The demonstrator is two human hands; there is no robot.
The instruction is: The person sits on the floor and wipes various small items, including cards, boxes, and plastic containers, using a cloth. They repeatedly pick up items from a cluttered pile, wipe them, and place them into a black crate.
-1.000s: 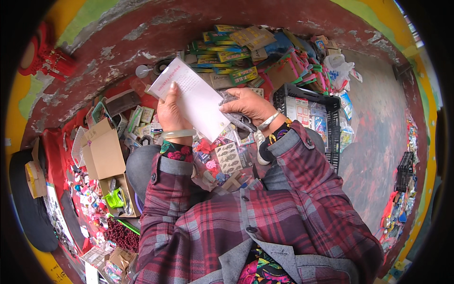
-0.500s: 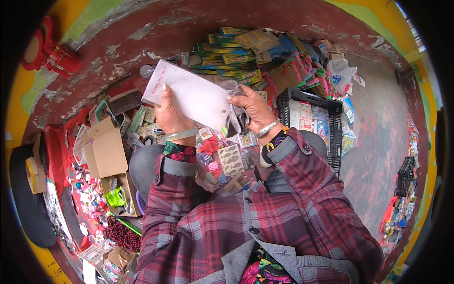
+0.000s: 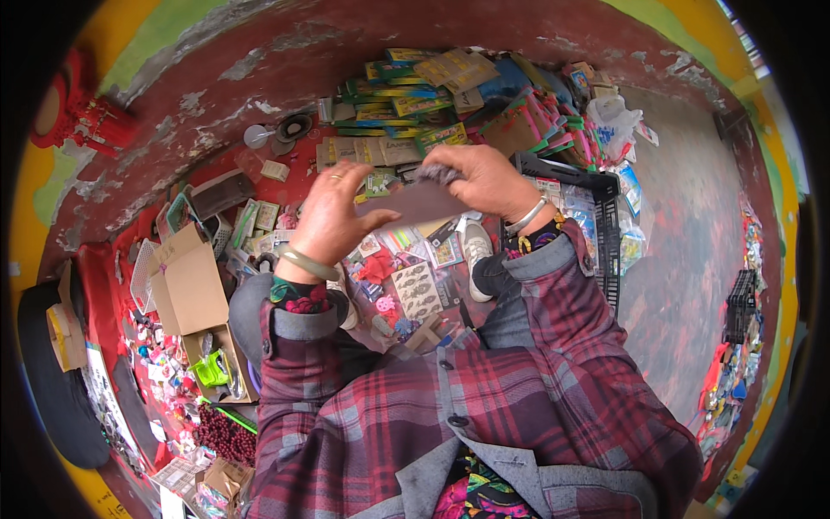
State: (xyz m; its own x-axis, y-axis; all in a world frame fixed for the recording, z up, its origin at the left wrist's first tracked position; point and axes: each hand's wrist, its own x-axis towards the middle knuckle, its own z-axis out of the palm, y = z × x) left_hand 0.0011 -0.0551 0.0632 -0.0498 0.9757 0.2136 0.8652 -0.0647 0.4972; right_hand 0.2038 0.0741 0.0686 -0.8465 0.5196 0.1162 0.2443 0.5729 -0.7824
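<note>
My right hand [image 3: 493, 183] is closed on a bunched grey cloth [image 3: 439, 174]. Below its fingers is a flat card [image 3: 422, 206], tilted, greyish and blurred by motion; the grip on it is partly hidden. Beside the card's left end is my left hand [image 3: 327, 214], its thumb and fingers spread apart. Whether the thumb touches the card is unclear. On the ground between my feet are a sheet with dark patterns [image 3: 418, 291], a red crumpled piece [image 3: 374, 270] and small mixed goods.
Flat green-and-yellow boxes [image 3: 402, 95] are piled along the red wall. A black plastic crate [image 3: 609, 251] stands at the right. To the left are an open cardboard box [image 3: 192, 285], dark red beads [image 3: 220, 432] and baskets [image 3: 147, 277].
The card's broad white face has swung away, leaving it tilted and darker. My left hand has opened its fingers around the card's end. My right hand has turned, still gripping the cloth.
</note>
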